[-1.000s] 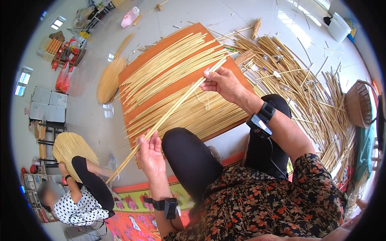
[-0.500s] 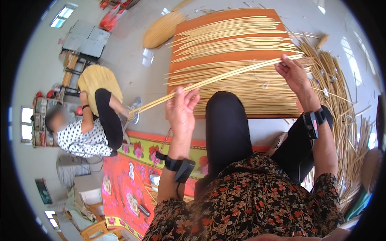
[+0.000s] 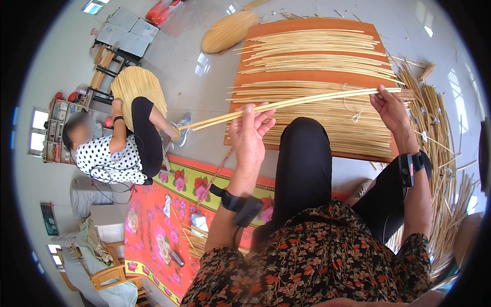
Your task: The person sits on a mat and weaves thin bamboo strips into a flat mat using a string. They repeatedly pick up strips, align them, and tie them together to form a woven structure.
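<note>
Two long, thin pale-yellow stalks (image 3: 327, 95) stretch between my hands, slanting slightly down to the left. My left hand (image 3: 249, 138) pinches them between thumb and forefinger, its other fingers loosely raised. At their right end, my right hand (image 3: 393, 113) grips them with thumb and fingertips. Beneath lies an orange-brown board (image 3: 286, 77), covered with several bands of similar stalks (image 3: 312, 132) laid side by side. A thin white looped string (image 3: 356, 117) rests on the nearer band, close to my right hand.
A heap of loose stalks (image 3: 440, 133) covers the floor at right. Beyond the board's far left corner lies an oval stalk panel (image 3: 230, 31). At left, a seated person (image 3: 110, 153) holds a round stalk panel (image 3: 143, 89). A red floral mat (image 3: 148, 215) spreads at lower left.
The head view has shifted, so the scene sits further right. The held stalks now lie flatter, their right end lower relative to the board. Both hands keep their grip.
</note>
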Action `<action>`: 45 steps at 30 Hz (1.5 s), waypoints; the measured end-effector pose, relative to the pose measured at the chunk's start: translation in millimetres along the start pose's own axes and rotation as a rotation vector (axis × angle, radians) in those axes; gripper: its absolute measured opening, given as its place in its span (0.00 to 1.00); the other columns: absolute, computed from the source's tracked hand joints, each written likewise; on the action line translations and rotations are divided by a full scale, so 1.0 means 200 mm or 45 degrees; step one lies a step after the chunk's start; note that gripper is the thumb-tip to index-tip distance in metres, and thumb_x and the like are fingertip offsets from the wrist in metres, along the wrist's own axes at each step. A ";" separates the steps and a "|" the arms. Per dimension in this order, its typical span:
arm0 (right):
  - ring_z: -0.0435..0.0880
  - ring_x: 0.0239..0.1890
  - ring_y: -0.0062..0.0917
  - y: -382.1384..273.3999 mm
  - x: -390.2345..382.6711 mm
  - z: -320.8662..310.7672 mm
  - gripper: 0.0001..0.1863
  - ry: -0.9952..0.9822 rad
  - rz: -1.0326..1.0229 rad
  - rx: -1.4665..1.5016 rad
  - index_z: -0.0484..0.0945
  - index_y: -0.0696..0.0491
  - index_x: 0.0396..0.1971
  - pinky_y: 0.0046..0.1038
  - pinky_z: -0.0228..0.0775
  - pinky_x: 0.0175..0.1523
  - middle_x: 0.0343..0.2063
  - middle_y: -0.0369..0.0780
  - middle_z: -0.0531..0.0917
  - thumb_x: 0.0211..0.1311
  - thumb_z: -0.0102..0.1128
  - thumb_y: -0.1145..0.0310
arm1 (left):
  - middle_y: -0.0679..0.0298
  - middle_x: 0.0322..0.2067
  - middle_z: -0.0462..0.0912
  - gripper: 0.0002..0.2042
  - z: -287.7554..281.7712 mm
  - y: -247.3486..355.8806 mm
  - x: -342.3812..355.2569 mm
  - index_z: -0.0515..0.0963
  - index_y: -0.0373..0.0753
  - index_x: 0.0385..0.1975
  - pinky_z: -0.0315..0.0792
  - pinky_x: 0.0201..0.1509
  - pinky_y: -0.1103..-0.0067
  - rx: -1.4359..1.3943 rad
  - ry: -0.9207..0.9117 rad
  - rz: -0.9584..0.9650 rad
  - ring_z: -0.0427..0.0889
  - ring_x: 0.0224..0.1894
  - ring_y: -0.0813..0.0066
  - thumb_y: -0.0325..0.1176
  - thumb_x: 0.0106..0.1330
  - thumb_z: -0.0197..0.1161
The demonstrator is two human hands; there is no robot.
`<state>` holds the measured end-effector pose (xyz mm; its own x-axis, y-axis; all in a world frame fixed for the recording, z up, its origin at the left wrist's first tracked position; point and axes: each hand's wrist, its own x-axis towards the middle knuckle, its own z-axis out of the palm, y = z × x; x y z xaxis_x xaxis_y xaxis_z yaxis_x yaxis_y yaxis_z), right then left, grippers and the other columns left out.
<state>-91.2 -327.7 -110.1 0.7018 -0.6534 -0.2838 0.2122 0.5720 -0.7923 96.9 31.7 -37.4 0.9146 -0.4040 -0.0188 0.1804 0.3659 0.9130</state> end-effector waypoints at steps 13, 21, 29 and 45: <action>0.90 0.45 0.30 0.00 0.04 -0.06 0.12 0.025 0.032 -0.005 0.80 0.60 0.48 0.27 0.90 0.51 0.39 0.42 0.85 0.78 0.63 0.65 | 0.44 0.50 0.87 0.14 -0.11 0.07 0.05 0.76 0.38 0.51 0.90 0.46 0.69 -0.005 0.028 0.066 0.91 0.47 0.55 0.44 0.81 0.59; 0.90 0.46 0.29 -0.02 0.02 -0.03 0.13 -0.043 0.063 -0.007 0.80 0.60 0.48 0.26 0.90 0.51 0.41 0.41 0.85 0.79 0.62 0.64 | 0.44 0.50 0.87 0.13 -0.14 0.09 0.06 0.77 0.37 0.50 0.90 0.46 0.70 0.044 -0.008 0.105 0.91 0.48 0.54 0.42 0.81 0.59; 0.90 0.46 0.31 -0.03 0.00 -0.01 0.12 -0.052 0.083 0.093 0.78 0.60 0.48 0.28 0.90 0.52 0.41 0.41 0.85 0.80 0.61 0.65 | 0.43 0.50 0.86 0.12 -0.12 0.11 0.07 0.73 0.35 0.51 0.90 0.45 0.68 0.111 0.026 0.115 0.91 0.46 0.53 0.40 0.83 0.55; 0.90 0.46 0.32 -0.03 0.02 -0.04 0.11 -0.066 0.067 0.195 0.78 0.60 0.50 0.30 0.90 0.55 0.42 0.41 0.85 0.80 0.59 0.68 | 0.52 0.52 0.88 0.08 -0.01 0.08 0.10 0.81 0.39 0.52 0.88 0.50 0.71 0.034 -0.309 0.081 0.89 0.53 0.56 0.31 0.79 0.63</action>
<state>-94.8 -338.4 -111.2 0.7479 -0.5966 -0.2911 0.2727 0.6760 -0.6846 118.5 31.2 -24.4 0.8095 -0.5715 0.1345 0.1127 0.3761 0.9197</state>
